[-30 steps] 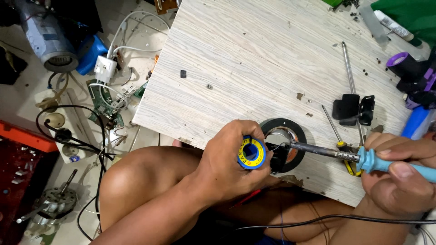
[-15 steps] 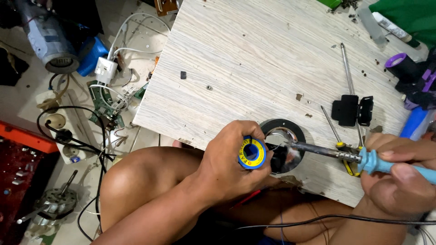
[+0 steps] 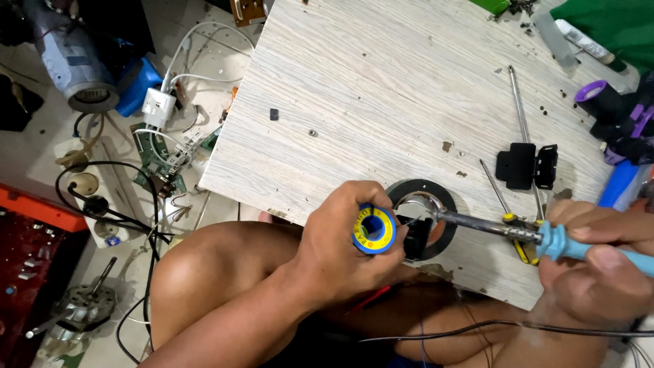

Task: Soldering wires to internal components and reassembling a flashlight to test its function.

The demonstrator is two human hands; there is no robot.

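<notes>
At the near edge of the pale wooden board (image 3: 381,88), against the black ring-shaped part (image 3: 446,204) lying there: blue-and-yellow spool of solder (image 3: 374,230), gripped whole in the left hand (image 3: 340,242), just left of the ring; probably light, stiff at the rim, best held by the flanges. Blue-handled soldering iron (image 3: 545,238), clasped in the right hand (image 3: 599,266) right of the ring, tip touching the shiny centre; rigid, likely hot forward, safe at the handle only. Beyond the ring: long screwdriver (image 3: 521,116), black clip-like pieces (image 3: 526,165). No containers with visible contents near the ring.
</notes>
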